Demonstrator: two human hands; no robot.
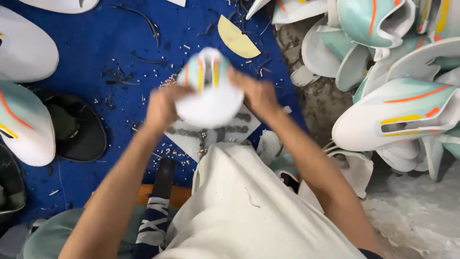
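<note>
Head view shows me both hands on one white shoe upper (209, 91) with mint, orange and yellow stripes, over the blue table (110, 43). My left hand (162, 106) grips its nine o'clock edge, my right hand (256, 93) its three o'clock edge, fingers pinching it. More uppers (397, 115) are piled at three o'clock.

Motion blurs both hands (211, 103) and shoe upper (209, 88).

Blue mat (115, 38) bears scraps (143, 21), yellow offcut (237, 38).
</note>
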